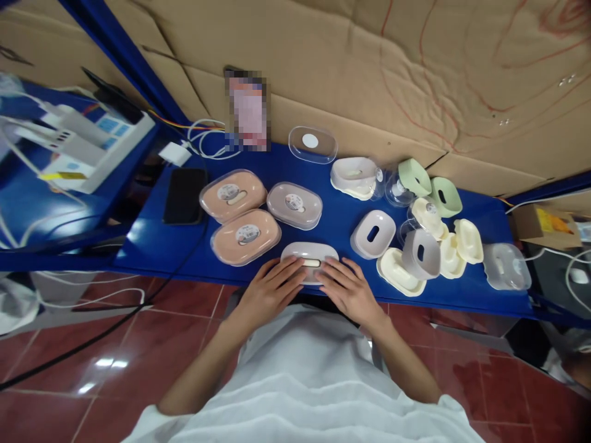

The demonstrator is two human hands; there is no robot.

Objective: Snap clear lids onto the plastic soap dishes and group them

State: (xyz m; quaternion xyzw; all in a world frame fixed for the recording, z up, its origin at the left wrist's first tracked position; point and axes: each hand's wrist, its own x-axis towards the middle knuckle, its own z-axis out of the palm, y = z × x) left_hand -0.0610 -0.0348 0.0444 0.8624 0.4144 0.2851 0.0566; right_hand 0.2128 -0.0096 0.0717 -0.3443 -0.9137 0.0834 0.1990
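A pale grey oval box (309,250) with a slot and a small cream piece in its top sits at the near edge of the blue table, in front of my body. My left hand (273,286) grips its left side, fingers stretched over the top. From the right, my right hand (347,288) holds it the same way, its fingertips close to the slot. Parts of the box's sides are hidden under the hands. Just beyond stand a greyish-lilac labelled box (294,205) and two peach labelled boxes (233,195) (246,237) under clear covers.
Right of the hands lie lilac slotted shells (373,234), cream trays (401,272), green shells (446,197) and clear covers (506,266). A clear lid (313,144) lies at the back by the cardboard wall (369,74). To the left are a black phone (185,195) and a white charger (174,154).
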